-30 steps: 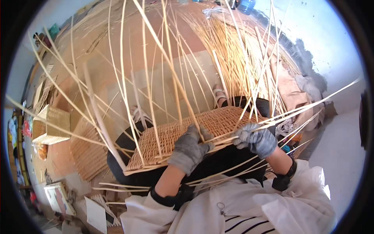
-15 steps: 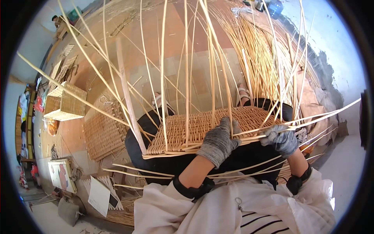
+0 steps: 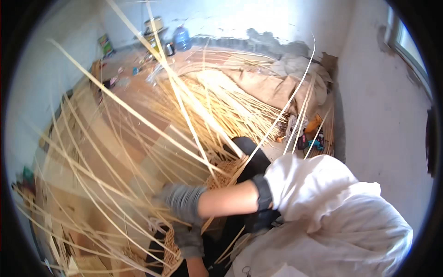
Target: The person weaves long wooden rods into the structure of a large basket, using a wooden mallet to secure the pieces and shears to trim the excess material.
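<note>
A half-woven cane basket base [image 3: 224, 169] lies on my lap, over dark trousers [image 3: 247, 147]. Long pale cane stakes [image 3: 138, 117] fan up and out from its edge across the left half of the view. My right hand [image 3: 182, 201], in a grey glove, reaches in from the white sleeve [image 3: 300, 184] and closes around stakes at the base's rim. My left hand [image 3: 188, 240], also in a grey glove, comes up from the lower edge just below it and grips the rim of the weave [image 3: 171, 247]. Motion blur hides the fingers' exact hold.
A big loose heap of cane strips [image 3: 221, 104] covers the wooden floor ahead. Brown cloth sacks [image 3: 272, 87] lie behind it. A blue water jug [image 3: 182, 38] and a kettle [image 3: 170, 48] stand by the far wall. Small orange and teal tools [image 3: 314, 134] sit near the right wall [image 3: 383, 120].
The view has swung sharply to the right and tilted; the basket base now sits low and left of centre. Both hands have stayed on its rim, now one above the other.
</note>
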Demonstrator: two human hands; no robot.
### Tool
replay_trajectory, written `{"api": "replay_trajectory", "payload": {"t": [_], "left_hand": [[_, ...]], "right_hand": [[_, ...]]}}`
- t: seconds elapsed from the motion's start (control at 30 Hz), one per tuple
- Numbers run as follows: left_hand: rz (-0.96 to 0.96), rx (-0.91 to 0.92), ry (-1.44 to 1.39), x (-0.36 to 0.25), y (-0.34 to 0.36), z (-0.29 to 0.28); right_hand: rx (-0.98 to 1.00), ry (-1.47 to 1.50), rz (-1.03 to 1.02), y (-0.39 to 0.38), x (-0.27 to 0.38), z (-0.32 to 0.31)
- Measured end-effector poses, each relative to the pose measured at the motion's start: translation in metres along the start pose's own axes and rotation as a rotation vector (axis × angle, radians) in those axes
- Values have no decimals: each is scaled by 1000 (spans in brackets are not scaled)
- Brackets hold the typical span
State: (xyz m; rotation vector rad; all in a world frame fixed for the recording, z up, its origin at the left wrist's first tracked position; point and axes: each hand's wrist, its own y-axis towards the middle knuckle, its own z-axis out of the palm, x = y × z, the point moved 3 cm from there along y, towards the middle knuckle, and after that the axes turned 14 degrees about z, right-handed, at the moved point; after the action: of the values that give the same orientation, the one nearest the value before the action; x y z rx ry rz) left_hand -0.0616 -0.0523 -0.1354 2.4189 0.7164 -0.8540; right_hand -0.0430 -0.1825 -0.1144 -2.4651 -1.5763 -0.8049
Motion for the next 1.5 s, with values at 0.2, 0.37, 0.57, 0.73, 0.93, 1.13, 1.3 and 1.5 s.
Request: {"api": "replay_trajectory", "payload": {"t": [0.2, 0.37, 0.57, 0.73, 0.93, 1.13, 1.3, 1.5], "left_hand": [[-109, 114, -34, 6, 2, -4], [243, 209, 193, 58, -2, 22], [-189, 47, -309, 13, 13, 15], [250, -362, 311, -26, 0, -29], [760, 278, 600, -32, 83, -32], [-5, 629, 628, 48, 104, -38], [598, 87, 774, -47, 78, -59], [170, 859, 90, 31, -111, -14]], "right_hand": [[252, 124, 133, 10, 32, -46], [394, 429, -304, -20, 40, -58], [39, -24, 199, -89, -54, -94], [-212, -267, -15, -94, -31, -39], [25, -280, -129, -105, -42, -20], [-37, -285, -128, -104, -50, -14], [106, -330, -96, -99, -59, -28], [7, -230, -230, -100, -44, -42]]}}
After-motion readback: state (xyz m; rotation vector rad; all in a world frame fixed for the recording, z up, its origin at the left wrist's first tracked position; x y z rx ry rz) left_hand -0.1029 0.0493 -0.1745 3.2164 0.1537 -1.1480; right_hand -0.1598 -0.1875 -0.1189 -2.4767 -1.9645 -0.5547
